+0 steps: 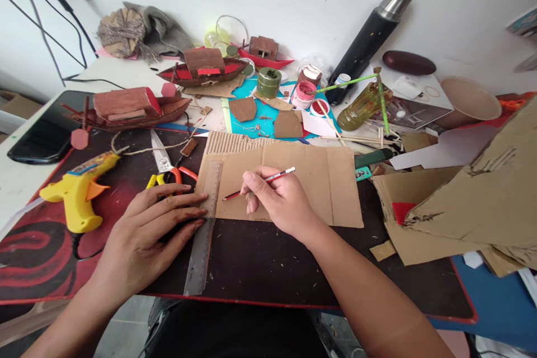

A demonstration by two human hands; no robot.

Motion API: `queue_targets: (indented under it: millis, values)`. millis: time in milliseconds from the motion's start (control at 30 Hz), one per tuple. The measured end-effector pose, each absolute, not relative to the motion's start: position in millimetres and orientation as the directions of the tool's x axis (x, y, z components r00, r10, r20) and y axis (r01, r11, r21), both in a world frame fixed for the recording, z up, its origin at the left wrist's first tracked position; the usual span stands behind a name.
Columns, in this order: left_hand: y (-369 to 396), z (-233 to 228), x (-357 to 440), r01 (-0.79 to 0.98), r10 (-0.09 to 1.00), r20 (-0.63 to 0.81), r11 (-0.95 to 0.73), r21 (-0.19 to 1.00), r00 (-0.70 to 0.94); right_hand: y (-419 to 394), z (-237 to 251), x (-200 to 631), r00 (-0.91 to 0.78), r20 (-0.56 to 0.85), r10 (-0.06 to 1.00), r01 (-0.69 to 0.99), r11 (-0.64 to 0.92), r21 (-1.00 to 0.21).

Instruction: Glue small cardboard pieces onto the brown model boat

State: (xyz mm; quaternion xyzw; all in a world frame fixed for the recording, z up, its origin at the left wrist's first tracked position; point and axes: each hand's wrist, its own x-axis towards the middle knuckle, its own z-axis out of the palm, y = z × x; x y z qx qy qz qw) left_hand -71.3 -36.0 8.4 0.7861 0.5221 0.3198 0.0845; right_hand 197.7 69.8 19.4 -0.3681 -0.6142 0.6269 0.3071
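A piece of brown cardboard (302,179) lies flat on the dark mat, with a corrugated strip bared along its upper left edge. Across its left end rests a clear ruler (200,257), partly overhanging onto the mat. My left hand (149,232) is spread flat, its fingertips touching the ruler's left edge. In my right hand (279,198) a pencil (279,175) is gripped, its dark tip pointing left at the cardboard just right of the ruler. Whether the tip touches the cardboard I cannot tell. Scissors (163,159) with red-orange and yellow handles lie beyond my left fingers.
To the left lies a yellow glue gun (84,190) near a phone (42,128). Model boats (134,107) stand behind. Paint jars (268,83), a bamboo-green stick and a black flask (364,45) fill the back. Folded cardboard (478,196) rises at right.
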Motion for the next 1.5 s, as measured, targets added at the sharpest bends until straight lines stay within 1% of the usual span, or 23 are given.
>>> queue_targets:
  millis: [333, 567, 633, 733, 800, 933, 1200, 1500]
  values:
    - [-35.9, 7.7, -71.0, 0.773, 0.875, 0.414, -0.439, 0.458, 0.252, 69.9, 17.2, 197.5, -0.545, -0.078, 0.835, 0.060, -0.053, -0.997]
    - [-35.6, 7.2, -69.9, 0.765, 0.875, 0.420, -0.438, 0.471, 0.242, 69.9, 15.9, 197.6, -0.544, -0.074, 0.836, 0.047, -0.058, -0.997]
    - [-35.2, 7.5, -70.1, 0.767, 0.872, 0.422, -0.443, 0.463, 0.249, 70.7, 16.6, 197.4, -0.539, -0.072, 0.839, 0.009, -0.079, -0.997]
    - [-34.7, 8.6, -70.1, 0.765, 0.865, 0.427, -0.456, 0.455, 0.262, 72.5, 18.3, 197.2, -0.509, -0.077, 0.857, -0.094, -0.145, -0.985]
    - [-34.5, 9.0, -69.8, 0.762, 0.862, 0.435, -0.461, 0.455, 0.262, 73.4, 19.0, 197.0, -0.501, -0.087, 0.861, -0.119, -0.168, -0.978]
    - [-34.7, 9.2, -69.8, 0.760, 0.860, 0.437, -0.463, 0.455, 0.262, 72.5, 18.0, 196.4, -0.511, -0.096, 0.854, -0.068, -0.152, -0.986]
    - [-34.8, 9.9, -69.9, 0.756, 0.858, 0.416, -0.481, 0.444, 0.302, 70.9, 15.1, 197.7, -0.531, -0.101, 0.841, -0.029, -0.137, -0.990]
    - [-36.3, 3.7, -70.9, 0.749, 0.852, 0.418, -0.494, 0.442, 0.314, 72.1, 16.7, 196.3, -0.505, -0.089, 0.858, -0.086, -0.153, -0.985]
